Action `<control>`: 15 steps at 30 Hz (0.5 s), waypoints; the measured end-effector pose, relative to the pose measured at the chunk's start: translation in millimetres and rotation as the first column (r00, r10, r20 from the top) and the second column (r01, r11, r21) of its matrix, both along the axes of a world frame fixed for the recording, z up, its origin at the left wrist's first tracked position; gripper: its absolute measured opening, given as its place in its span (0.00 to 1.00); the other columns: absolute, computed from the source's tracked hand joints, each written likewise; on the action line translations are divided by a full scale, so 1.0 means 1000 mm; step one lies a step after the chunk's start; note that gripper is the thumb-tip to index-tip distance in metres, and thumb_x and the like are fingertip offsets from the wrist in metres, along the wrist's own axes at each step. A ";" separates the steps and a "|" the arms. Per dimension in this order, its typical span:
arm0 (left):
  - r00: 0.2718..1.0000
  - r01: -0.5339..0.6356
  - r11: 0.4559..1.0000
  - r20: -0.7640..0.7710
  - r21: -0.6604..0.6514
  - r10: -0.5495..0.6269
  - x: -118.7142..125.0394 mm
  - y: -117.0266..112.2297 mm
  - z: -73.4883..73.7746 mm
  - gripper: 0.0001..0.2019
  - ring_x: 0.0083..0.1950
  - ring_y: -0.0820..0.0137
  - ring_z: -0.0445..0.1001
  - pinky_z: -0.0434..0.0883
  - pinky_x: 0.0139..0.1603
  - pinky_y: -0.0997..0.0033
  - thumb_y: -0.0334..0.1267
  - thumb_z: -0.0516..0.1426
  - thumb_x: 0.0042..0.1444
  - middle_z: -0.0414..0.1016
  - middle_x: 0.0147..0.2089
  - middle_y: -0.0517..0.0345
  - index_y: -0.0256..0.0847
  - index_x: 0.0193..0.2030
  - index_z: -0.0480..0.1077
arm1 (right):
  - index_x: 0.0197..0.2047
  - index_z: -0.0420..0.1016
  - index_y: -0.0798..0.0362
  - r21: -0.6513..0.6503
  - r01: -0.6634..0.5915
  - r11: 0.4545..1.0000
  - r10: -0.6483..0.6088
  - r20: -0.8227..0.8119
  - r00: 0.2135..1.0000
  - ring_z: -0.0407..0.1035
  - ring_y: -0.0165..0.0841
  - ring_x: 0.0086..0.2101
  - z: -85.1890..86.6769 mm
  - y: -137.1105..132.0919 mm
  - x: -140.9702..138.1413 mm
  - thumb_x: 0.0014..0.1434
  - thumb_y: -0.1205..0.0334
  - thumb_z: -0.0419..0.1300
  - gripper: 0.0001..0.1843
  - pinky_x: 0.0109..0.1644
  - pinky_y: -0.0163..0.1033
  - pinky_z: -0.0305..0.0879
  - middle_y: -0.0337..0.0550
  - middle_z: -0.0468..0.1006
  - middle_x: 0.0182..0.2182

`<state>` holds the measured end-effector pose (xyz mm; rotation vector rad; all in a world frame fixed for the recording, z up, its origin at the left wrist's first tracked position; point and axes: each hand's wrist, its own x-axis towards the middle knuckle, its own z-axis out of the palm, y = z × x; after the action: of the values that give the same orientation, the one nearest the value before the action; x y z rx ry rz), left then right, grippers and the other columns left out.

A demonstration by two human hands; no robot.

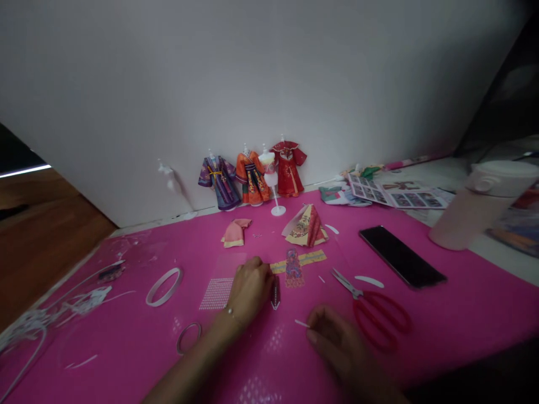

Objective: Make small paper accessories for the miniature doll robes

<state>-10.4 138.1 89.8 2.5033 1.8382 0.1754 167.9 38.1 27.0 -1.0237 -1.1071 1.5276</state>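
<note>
My left hand [251,287] rests on the pink mat with its fingers curled down, at the left end of a yellow patterned strip [312,258] and beside a narrow dark red strip [275,293]. What its fingertips hold, if anything, is hidden. A purple and orange patterned piece [293,269] lies across the yellow strip. Under the left wrist's side is a sheet of small pearl-like beads [215,294]. Between thumb and forefinger, my right hand [337,339] pinches a thin white strip [301,324]. Red-handled scissors [374,308] lie just right of this hand, blades parted.
Doll dresses on stands, purple [218,179], orange [252,178] and red [288,168], line the wall. A pink garment [236,233] and a patterned skirt [309,227] lie before them. A phone [402,256] and bottle [480,205] stand right; tape rolls [163,287] and scraps left.
</note>
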 end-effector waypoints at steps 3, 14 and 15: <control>1.000 0.017 1.000 -0.013 0.003 -0.016 0.005 0.001 -0.002 0.09 0.39 0.62 0.73 0.64 0.42 0.64 0.31 0.55 0.61 0.75 0.38 0.51 0.41 0.34 0.76 | 0.34 0.63 0.49 -0.006 -0.011 1.000 0.011 -0.028 1.000 0.54 0.27 0.21 -0.001 0.000 -0.001 0.58 0.48 0.62 0.16 0.23 0.34 0.48 0.30 0.60 0.22; 0.978 0.204 0.977 -0.034 -0.063 -0.207 -0.005 -0.060 -0.010 0.10 0.48 0.57 0.72 0.67 0.50 0.55 0.31 0.53 0.65 0.78 0.45 0.50 0.41 0.43 0.77 | 0.35 0.61 0.49 -0.031 -0.041 0.999 0.041 -0.025 0.999 0.52 0.24 0.18 0.000 0.001 0.001 0.59 0.51 0.61 0.14 0.21 0.33 0.43 0.27 0.59 0.21; 0.976 0.215 0.975 -0.027 -0.058 -0.216 -0.008 -0.067 -0.013 0.10 0.47 0.57 0.73 0.68 0.49 0.54 0.31 0.52 0.66 0.78 0.47 0.50 0.41 0.45 0.76 | 0.35 0.61 0.48 -0.027 -0.044 0.999 0.043 -0.024 0.999 0.52 0.24 0.18 -0.001 0.001 0.001 0.59 0.51 0.61 0.14 0.21 0.33 0.43 0.27 0.59 0.21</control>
<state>-18.3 71.4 76.4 2.6577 1.5428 0.0761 168.6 39.0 25.9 -1.0035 -1.1012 1.5899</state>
